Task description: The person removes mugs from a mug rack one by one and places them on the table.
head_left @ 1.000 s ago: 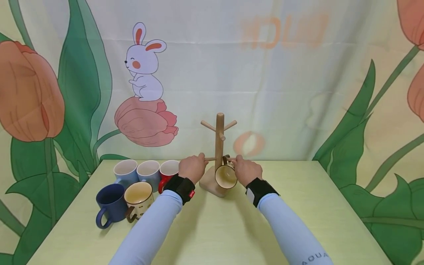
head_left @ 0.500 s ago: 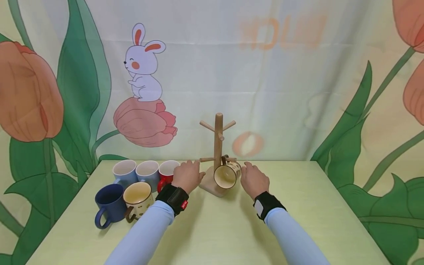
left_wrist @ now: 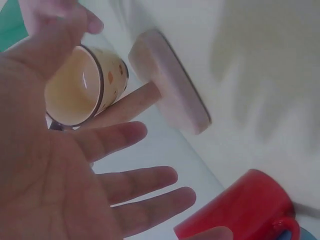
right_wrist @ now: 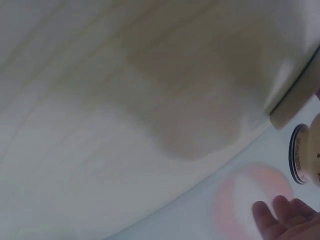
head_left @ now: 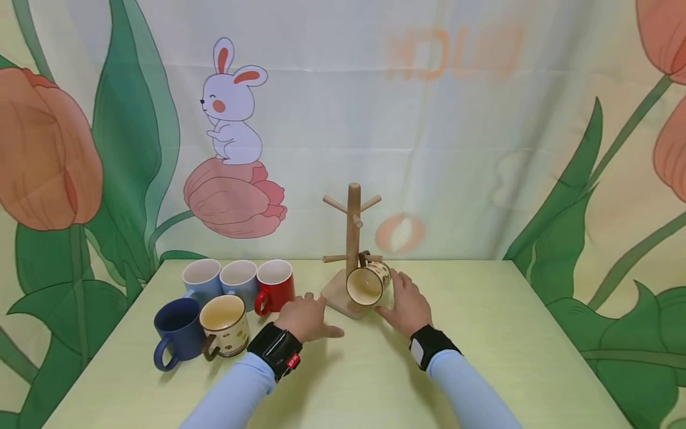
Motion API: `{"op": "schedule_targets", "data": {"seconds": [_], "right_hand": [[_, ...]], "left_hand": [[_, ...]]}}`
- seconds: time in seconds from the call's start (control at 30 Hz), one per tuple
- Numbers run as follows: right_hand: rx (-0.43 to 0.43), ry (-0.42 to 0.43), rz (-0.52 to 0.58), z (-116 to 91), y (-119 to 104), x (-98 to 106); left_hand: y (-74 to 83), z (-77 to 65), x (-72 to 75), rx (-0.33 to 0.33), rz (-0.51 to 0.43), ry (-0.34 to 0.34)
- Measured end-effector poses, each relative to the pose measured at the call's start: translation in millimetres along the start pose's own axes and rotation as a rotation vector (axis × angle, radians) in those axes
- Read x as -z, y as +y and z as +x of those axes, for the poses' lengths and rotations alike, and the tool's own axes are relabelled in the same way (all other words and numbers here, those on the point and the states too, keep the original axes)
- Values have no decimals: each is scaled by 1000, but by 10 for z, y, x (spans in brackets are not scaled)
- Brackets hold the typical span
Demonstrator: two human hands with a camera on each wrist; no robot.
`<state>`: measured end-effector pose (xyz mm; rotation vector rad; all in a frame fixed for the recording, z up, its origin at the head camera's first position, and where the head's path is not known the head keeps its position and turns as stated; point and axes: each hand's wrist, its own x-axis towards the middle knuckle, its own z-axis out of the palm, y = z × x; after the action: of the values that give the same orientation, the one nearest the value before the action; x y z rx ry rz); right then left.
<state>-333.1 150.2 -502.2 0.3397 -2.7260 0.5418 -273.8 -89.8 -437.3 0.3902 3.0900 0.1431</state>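
A cream mug with brown spots [head_left: 383, 273] hangs by its dark handle from a lower peg of the wooden mug tree [head_left: 352, 235], its mouth tilted toward me. My right hand [head_left: 409, 302] is at the mug's right side, fingers extended and thumb apart, fingertips close to its wall. Left of the tree's base, my left hand [head_left: 304, 319] spreads its fingers over the table and holds nothing. In the left wrist view its open palm [left_wrist: 55, 185] faces the hanging mug [left_wrist: 114, 75]. The right wrist view catches only the right fingers [right_wrist: 287, 212] below the mug's bottom [right_wrist: 299, 154].
Left of the left hand stand a red mug [head_left: 280, 289], two light blue mugs [head_left: 205, 289], a dark blue mug [head_left: 184, 333] and another spotted cream mug [head_left: 230, 336]. A printed curtain [head_left: 455, 149] hangs behind the table [head_left: 493, 333].
Both hands have let go of the tree's lower pegs and come down and apart. The left hand has spread its fingers and uncovered the red mug. The hanging mug stays put.
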Motion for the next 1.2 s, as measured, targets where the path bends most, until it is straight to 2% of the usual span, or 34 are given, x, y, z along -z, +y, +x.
{"op": "schedule_targets", "data": {"seconds": [0.23, 0.57, 0.87, 1.03, 1.2], "right_hand": [[114, 123, 29, 13, -53, -100], [158, 240, 42, 86, -97, -198], [201, 260, 40, 102, -124, -236], [214, 229, 42, 106, -161, -217], [189, 174, 69, 91, -235, -168]], "left_hand": [[0, -50, -77, -2, -11, 4], [-39, -59, -145, -9, 4, 16], [-47, -89, -153, -15, -3, 25], [-68, -91, -145, -10, 2, 22], [-90, -108, -131, -3, -4, 16]]}}
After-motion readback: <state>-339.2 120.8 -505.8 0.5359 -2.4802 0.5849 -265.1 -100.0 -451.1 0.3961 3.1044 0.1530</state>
